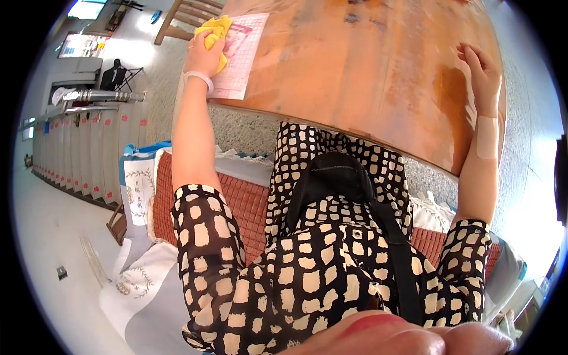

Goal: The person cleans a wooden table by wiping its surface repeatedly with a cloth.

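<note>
A: Left hand (204, 58), quick?
B: Closed over a bunched yellow cloth (216, 29), fingers pressing into its folds; that's at the near left corner of the wooden surface (355, 71), on the outer edge of a pink-and-white printed sheet (244, 68).
A: Why bunched; why there?
B: My guess: a wad fills the palm and gives a firmer grip; the hand's weight probably also steadies the sheet, which lies flat along the left edge, within easy reach.
A: Right hand (484, 74)?
B: Well apart, by the right edge; fingers curled loosely towards the palm, nothing seen in them; can't tell if it touches the wood; perhaps it's there for balance, arms set wide.
A: Black bag (334, 171)?
B: In front of the body, strap running up over the patterned clothing; likely worn to keep both hands free.
A: Brands, labels, writing?
B: No brand readable; the sheet has a printed grid, marks too small to read; the white seat cover (139, 195) at left carries a vertical line of characters beside a leafy wreath, illegible too.
</note>
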Tool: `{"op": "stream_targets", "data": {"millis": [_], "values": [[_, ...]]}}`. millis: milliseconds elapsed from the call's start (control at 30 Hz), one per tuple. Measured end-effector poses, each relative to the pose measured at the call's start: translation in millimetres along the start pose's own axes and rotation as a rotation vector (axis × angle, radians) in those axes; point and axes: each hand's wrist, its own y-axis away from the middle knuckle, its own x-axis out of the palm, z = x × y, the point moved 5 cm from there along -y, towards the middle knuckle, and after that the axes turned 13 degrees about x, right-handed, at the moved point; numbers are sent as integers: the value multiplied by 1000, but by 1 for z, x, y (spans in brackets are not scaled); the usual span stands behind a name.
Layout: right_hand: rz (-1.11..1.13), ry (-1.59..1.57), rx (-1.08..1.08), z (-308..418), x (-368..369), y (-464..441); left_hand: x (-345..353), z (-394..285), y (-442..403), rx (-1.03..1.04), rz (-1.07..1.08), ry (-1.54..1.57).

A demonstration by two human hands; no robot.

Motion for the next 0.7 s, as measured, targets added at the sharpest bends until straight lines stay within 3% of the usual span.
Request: {"op": "stream_targets", "data": {"millis": [133, 267, 400, 467, 533, 633, 700], "values": [[-26, -13, -69, 15, 4, 7, 8, -85, -22, 97, 195, -101], [-54, -21, -50, 12, -5, 3, 32, -207, -26, 512, 28, -80], [-120, -122, -70, 17, -18, 4, 45, -319, -30, 559, 247, 90], [-182, -210, -47, 20, -27, 5, 44, -370, -9, 810, 132, 108], [-239, -335, -40, 20, -37, 5, 24, -402, 28, 1017, -1, 247], [-310, -414, -80, 32, -40, 18, -5, -416, 60, 1166, 112, 517], [-305, -442, -174, 37, -39, 27, 4, -412, 51, 1162, 147, 513]]}}
